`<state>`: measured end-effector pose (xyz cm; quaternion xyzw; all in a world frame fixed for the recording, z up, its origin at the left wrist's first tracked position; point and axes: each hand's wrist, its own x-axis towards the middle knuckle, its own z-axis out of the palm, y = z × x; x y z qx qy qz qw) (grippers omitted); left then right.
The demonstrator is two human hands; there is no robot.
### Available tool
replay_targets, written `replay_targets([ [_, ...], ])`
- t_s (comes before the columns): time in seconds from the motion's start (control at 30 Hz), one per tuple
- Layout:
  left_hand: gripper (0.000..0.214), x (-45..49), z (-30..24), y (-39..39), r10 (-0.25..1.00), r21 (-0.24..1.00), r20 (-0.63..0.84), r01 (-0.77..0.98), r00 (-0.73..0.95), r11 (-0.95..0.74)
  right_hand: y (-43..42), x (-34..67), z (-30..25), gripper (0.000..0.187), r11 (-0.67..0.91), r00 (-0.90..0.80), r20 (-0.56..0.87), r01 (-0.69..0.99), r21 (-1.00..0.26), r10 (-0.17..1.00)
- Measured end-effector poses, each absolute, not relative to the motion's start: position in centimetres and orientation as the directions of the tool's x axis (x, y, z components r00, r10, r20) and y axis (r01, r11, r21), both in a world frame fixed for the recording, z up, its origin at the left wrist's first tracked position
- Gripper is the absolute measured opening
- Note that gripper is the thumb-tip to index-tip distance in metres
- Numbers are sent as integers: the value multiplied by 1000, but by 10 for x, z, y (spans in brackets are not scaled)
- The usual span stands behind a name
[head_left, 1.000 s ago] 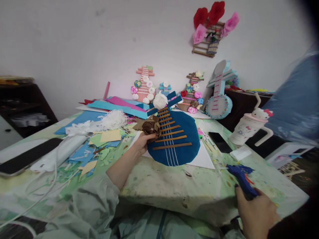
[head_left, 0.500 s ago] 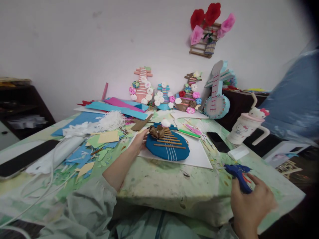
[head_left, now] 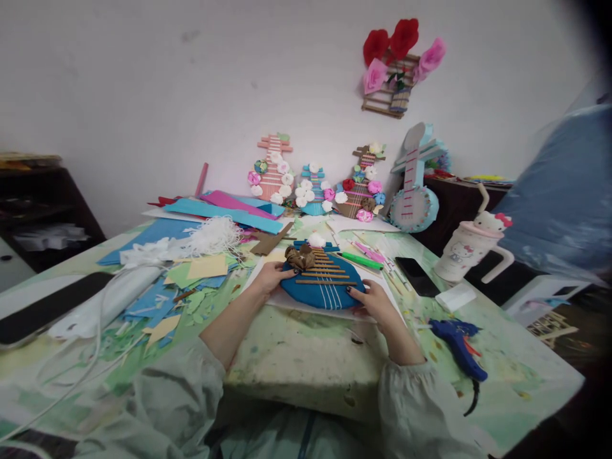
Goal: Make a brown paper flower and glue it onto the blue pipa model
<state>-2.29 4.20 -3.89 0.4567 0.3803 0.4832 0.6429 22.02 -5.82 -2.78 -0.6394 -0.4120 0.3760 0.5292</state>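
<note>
A blue felt lute [head_left: 319,290] with brown sticks and white strings lies flat on a white sheet [head_left: 387,288] in the middle of the table. A brown fabric flower [head_left: 300,257] and a white flower [head_left: 316,240] sit near its neck. My left hand [head_left: 270,277] grips the lute's left edge, just below the brown flower. My right hand [head_left: 375,303] holds its lower right edge with the fingers curled onto the rim. A blue glue gun [head_left: 456,344] lies by itself on the table, to the right of my right hand.
Finished paper lutes [head_left: 313,188] lean on the back wall under a flower decoration [head_left: 396,64]. Paper scraps [head_left: 191,274] and white string [head_left: 210,233] cover the left side. A phone [head_left: 418,274], a cat mug [head_left: 466,248] and pens [head_left: 361,259] lie to the right. A blue-clad person [head_left: 564,191] is at the far right.
My left hand lowered the lute from upright to flat on the white sheet. My right hand let go of the glue gun, left it on the table and moved to the lute's right edge.
</note>
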Motion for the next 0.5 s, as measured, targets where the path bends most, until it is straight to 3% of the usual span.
replay_targets([
  [0.2, 64, -24, -35, 44, 988, 945, 110, -320, 112, -69, -37, 215, -26, 49, 138, 345, 127, -7, -990, 930],
  [0.5, 56, -24, -27, 38, 965, 921, 242, -338, 100, -196, -35, 212, -41, 43, 282, 380, 228, -92, -955, 897],
])
